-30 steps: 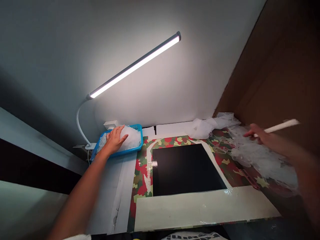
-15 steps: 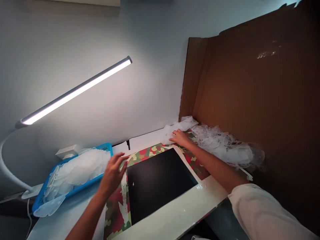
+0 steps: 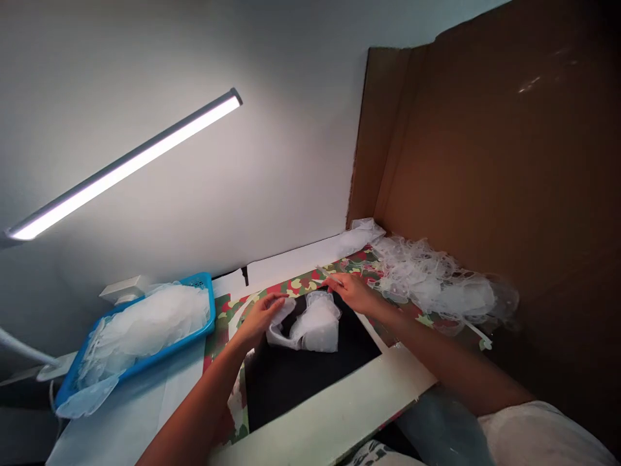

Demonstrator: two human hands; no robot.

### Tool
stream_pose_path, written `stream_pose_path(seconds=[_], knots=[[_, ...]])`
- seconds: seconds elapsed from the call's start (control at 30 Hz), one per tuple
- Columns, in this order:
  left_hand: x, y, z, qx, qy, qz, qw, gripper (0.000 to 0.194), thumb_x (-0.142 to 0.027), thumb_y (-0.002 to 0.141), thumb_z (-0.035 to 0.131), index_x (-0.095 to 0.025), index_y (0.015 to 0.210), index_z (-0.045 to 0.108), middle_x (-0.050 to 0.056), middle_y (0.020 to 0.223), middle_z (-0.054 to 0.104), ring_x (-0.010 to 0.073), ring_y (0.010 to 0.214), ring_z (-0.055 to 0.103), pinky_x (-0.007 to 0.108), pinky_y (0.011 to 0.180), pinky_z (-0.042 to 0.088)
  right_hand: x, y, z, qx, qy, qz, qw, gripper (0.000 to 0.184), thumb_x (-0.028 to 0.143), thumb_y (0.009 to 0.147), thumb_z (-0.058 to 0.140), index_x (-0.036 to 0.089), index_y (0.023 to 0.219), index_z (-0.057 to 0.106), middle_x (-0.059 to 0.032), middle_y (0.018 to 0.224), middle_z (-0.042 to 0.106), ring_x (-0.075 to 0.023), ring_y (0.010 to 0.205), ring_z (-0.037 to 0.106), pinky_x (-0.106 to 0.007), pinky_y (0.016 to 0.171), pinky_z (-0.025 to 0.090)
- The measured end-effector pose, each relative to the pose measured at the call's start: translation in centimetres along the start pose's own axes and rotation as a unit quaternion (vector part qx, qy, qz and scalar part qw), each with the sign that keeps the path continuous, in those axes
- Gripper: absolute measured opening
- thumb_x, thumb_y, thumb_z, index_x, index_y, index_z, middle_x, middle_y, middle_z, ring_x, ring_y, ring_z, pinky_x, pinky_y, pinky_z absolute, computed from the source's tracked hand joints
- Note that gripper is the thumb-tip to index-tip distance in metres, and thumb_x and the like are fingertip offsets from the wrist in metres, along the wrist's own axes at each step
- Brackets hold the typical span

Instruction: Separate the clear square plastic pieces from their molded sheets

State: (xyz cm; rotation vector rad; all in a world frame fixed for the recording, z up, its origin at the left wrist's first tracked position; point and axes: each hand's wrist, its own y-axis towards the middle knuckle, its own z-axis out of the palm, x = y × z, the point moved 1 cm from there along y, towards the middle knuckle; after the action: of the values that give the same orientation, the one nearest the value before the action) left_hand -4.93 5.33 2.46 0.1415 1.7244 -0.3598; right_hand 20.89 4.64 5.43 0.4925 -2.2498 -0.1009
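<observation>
The white sheer piece point(image 3: 317, 323) lay on the black board point(image 3: 301, 382), curled and not flattened, so its handling looked unfinished. The left hand point(image 3: 259, 317) had its fingers pinched on the raised end; the right hand point(image 3: 356, 294) was near the far corner, and whether its fingers gripped anything could not be told. Similar white pieces point(image 3: 160, 317) filled the blue basket point(image 3: 212, 307), and a loose heap point(image 3: 431, 281) lay at the right; which were done was unclear.
</observation>
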Motion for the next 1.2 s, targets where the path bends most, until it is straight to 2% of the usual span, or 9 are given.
stream_pose_path(seconds=[0.17,0.33,0.43,0.53,0.7,0.87,0.97,1.1,1.2], knots=[[-0.8,-1.6,-1.9,-0.028,0.133,0.039,0.99,0.041,-0.048,0.075,0.066,-0.02,0.105,0.066,0.005,0.098,0.071,0.021,0.087,0.065,0.029,0.074,0.049,-2.7,1.2,2.4,0.075,-0.072,0.03,0.994,0.028,0.04,0.081,0.066,0.018,0.099,0.069,-0.008,0.097,0.067,-0.0223,0.086,0.059,-0.028,0.072,0.041],[-1.5,-3.6,-4.4,-0.124,0.244,0.063,0.96,0.024,-0.044,0.075,0.063,-0.02,0.075,0.061,0.003,0.075,0.068,0.0211,0.073,0.062,0.03,0.067,0.045,-2.8,1.5,2.8,0.086,-0.083,0.028,0.992,0.007,0.021,0.074,0.07,0.017,0.078,0.065,-0.0038,0.08,0.065,-0.0179,0.074,0.057,-0.026,0.066,0.038],[-2.0,-4.7,-5.8,-0.232,0.237,0.11,0.937,0.023,-0.045,0.083,0.056,-0.022,0.079,0.053,0.001,0.076,0.065,0.0186,0.072,0.06,0.028,0.066,0.044,-2.8,1.3,1.1,0.012,-0.036,0.018,0.999,0.011,0.024,0.079,0.064,0.017,0.072,0.06,-0.0018,0.076,0.063,-0.0162,0.071,0.055,-0.026,0.066,0.037],[-2.7,-5.3,-6.8,-0.332,0.212,0.147,0.907,0.022,-0.045,0.089,0.048,-0.023,0.085,0.045,-0.002,0.074,0.058,0.0146,0.063,0.056,0.025,0.06,0.042,-2.5,0.6,-1.1,-0.08,0.062,0.025,0.995,0.023,0.04,0.083,0.062,0.018,0.077,0.057,0.0008,0.071,0.057,-0.0137,0.061,0.048,-0.025,0.059,0.035],[-5.0,-5.2,-6.4,-0.316,0.138,0.218,0.913,0.023,-0.046,0.09,0.049,-0.024,0.088,0.041,-0.004,0.069,0.054,0.0117,0.056,0.051,0.022,0.056,0.041,-0.5,-0.1,-4.2,-0.127,0.084,-0.004,0.988,0.029,0.048,0.086,0.056,0.02,0.077,0.053,0.0022,0.067,0.05,-0.0131,0.059,0.042,-0.025,0.055,0.032],[-8.6,-5.2,-5.8,-0.35,0.141,0.31,0.873,0.022,-0.043,0.091,0.051,-0.022,0.095,0.056,-0.001,0.078,0.066,0.0142,0.074,0.062,0.025,0.072,0.048,1.5,0.6,-6.4,-0.177,0.0,-0.032,0.984,0.031,0.049,0.089,0.052,0.021,0.077,0.054,0.003,0.061,0.047,-0.013,0.055,0.04,-0.025,0.055,0.031],[-10.0,-3.9,-6.8,-0.34,0.175,0.303,0.873,0.025,-0.043,0.09,0.054,-0.02,0.087,0.063,0.002,0.08,0.069,0.0151,0.078,0.064,0.027,0.077,0.048,1.8,2.4,-7.8,-0.214,-0.025,-0.073,0.974,0.033,0.051,0.09,0.051,0.021,0.077,0.053,-0.0002,0.071,0.055,-0.0137,0.06,0.044,-0.025,0.057,0.033],[-11.4,-0.7,-8.9,-0.314,0.097,0.269,0.905,0.028,-0.043,0.085,0.059,-0.017,0.075,0.061,0.003,0.07,0.067,0.0125,0.059,0.061,0.027,0.06,0.051,2.2,6.6,-9.4,-0.18,-0.019,-0.08,0.98,0.039,0.056,0.089,0.051,0.021,0.073,0.048,-0.001,0.07,0.062,-0.0124,0.055,0.042,-0.025,0.055,0.032],[-13.7,0.6,-10.1,-0.311,0.051,0.307,0.898,0.029,-0.044,0.083,0.062,-0.018,0.073,0.056,-0.001,0.064,0.061,0.0113,0.058,0.06,0.03,0.06,0.054,3.8,9.3,-10.9,-0.222,-0.019,-0.106,0.969,0.04,0.057,0.088,0.052,0.021,0.073,0.046,0.0001,0.066,0.062,-0.0122,0.055,0.043,-0.025,0.055,0.033]])
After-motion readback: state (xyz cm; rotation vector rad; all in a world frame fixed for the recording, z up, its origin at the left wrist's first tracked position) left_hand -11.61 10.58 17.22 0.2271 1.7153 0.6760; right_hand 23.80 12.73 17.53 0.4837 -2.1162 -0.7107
